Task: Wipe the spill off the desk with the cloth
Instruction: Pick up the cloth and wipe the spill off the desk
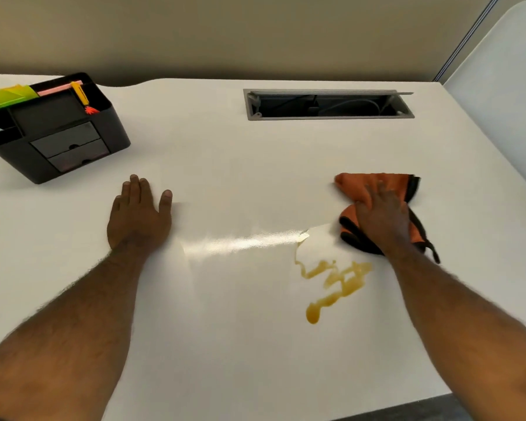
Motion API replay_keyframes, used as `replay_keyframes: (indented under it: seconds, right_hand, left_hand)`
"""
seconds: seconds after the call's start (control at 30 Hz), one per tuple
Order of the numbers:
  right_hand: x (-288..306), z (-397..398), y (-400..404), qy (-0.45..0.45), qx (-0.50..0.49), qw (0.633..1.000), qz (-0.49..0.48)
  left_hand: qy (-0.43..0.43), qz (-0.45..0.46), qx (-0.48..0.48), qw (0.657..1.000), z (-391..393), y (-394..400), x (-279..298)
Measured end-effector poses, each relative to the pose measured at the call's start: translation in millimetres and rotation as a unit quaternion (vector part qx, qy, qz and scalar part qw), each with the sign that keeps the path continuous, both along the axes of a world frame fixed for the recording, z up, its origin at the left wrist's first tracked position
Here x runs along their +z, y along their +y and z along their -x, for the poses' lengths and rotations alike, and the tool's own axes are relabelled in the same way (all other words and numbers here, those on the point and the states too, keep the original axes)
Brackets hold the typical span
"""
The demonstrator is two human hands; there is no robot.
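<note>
An amber spill (337, 279) runs in wavy streaks over the white desk (225, 314), right of centre. Just beyond it lies an orange cloth with a black edge (386, 185), crumpled on the desk. My right hand (383, 217) presses flat on top of the cloth, fingers spread and blurred. A pale wet streak (243, 243) stretches left from the spill's top end. My left hand (140, 214) rests palm down on the bare desk to the left, fingers apart, holding nothing.
A black desk organiser (58, 138) with small drawers, green papers and pens stands at the back left. An open cable tray (328, 105) is sunk into the desk at the back. A wall runs behind; the desk's right edge slants away.
</note>
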State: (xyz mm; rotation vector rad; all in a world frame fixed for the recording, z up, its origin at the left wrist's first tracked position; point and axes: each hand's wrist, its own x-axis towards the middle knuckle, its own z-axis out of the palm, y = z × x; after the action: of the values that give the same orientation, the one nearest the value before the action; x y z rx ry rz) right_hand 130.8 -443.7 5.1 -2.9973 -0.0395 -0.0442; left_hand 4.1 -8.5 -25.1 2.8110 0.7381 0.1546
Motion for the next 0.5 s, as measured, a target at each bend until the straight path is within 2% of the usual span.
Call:
replay_keyframes:
  seconds: [0.2, 0.5]
  right_hand:
    - [-3, 36, 79, 0.042, 0.098, 0.994, 0.032]
    - [3, 114, 144, 0.063, 0.265, 0.962, 0.003]
  left_hand:
    - [0.017, 0.005, -0.01, 1.0, 20, -7, 1]
    - [0.016, 0.004, -0.009, 1.0, 57, -25, 0]
